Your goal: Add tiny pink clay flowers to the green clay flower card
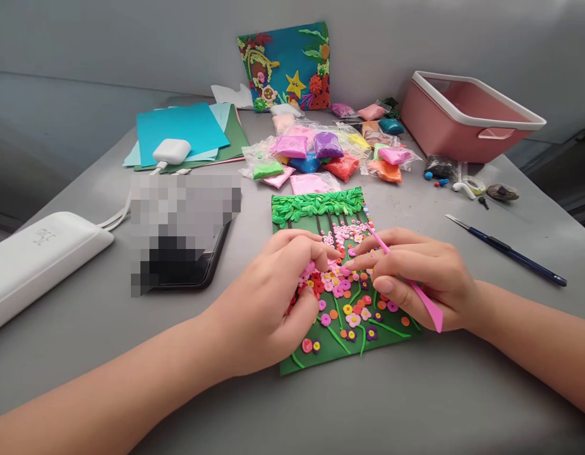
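A green clay picture (297, 354) lies flat on the table, with leaves along its top, dark trunks and many small clay flowers (352, 319). Over its left part my left hand (285, 291) is closed, with some pink clay (307, 270) showing between its curled fingers. The thumb hides part of the flowers below. My right hand (422, 278) grips a pink modelling tool (428, 303) between thumb and fingers; its thin end points up and left, its flat end down and right. The right index and middle fingertips reach to the flowers near the picture's middle.
Behind the picture lie several bags of coloured clay (292, 146). A sea-scene clay picture (283, 69) leans on the wall. To the right are a pink basket (463, 136), a craft knife (505, 249) and earphones; left, a phone (192, 278), power bank (41, 259) and coloured sheets (179, 133).
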Action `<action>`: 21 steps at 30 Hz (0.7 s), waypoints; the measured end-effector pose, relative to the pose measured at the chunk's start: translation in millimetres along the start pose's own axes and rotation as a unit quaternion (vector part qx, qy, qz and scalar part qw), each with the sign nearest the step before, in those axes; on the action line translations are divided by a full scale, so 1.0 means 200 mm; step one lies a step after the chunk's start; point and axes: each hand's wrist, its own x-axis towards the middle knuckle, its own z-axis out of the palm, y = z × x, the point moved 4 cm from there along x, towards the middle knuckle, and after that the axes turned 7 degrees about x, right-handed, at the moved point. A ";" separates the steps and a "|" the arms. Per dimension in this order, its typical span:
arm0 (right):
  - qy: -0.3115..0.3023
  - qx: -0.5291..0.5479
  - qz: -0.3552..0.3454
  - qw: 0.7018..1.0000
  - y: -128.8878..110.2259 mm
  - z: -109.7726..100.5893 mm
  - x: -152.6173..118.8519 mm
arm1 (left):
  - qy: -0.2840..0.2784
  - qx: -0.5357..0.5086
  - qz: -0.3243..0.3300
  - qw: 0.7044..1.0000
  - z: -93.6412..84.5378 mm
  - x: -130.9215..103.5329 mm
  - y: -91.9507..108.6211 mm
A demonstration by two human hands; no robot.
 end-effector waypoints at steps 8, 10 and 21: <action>-0.032 -0.044 -0.023 0.998 0.00 0.01 0.00 | 0.003 -0.003 0.006 1.000 0.00 0.00 0.00; -0.039 -0.056 -0.029 0.997 0.00 0.02 0.00 | 0.004 0.000 0.008 1.000 0.00 -0.01 0.00; -0.013 -0.034 -0.026 0.999 -0.01 0.01 0.00 | 0.001 -0.003 0.012 1.000 0.01 -0.01 0.00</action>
